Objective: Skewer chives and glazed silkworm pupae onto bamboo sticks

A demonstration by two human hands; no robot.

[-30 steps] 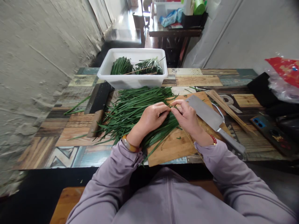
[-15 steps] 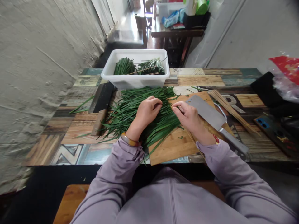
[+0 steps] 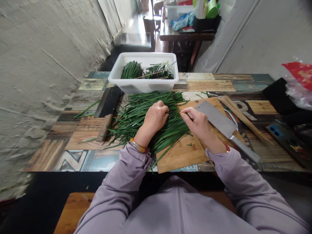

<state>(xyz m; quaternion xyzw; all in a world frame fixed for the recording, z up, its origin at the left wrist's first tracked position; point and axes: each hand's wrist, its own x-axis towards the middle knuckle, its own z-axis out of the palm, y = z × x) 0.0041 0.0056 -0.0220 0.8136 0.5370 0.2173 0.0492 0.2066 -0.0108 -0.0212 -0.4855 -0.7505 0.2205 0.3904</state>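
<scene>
A loose pile of garlic chives [image 3: 136, 112] is spread across the table and over the left part of the wooden cutting board [image 3: 180, 156]. Down in the chives, my left hand [image 3: 157, 115] is closed with its fingers curled onto some leaves; its fingertips are partly hidden. My right hand [image 3: 196, 122] pinches a thin bamboo skewer [image 3: 203, 148], whose length runs back beneath the palm toward the table's front edge. The skewer's tip near the chives is too small to make out. Right of this hand, a cleaver [image 3: 216, 118] lies on the board.
A white plastic tub [image 3: 143, 86] with bundled chives and skewers stands at the back. A second knife [image 3: 104, 126] with a wooden handle lies left of the pile. Loose bamboo skewers [image 3: 246, 118] rest right of the cleaver. A plastic bag [image 3: 298, 87] sits at the far right.
My left hand has turned over slightly, its fingers now lower and curled into the chives. My right hand keeps nearly the same place and pinch. The view has shifted slightly.
</scene>
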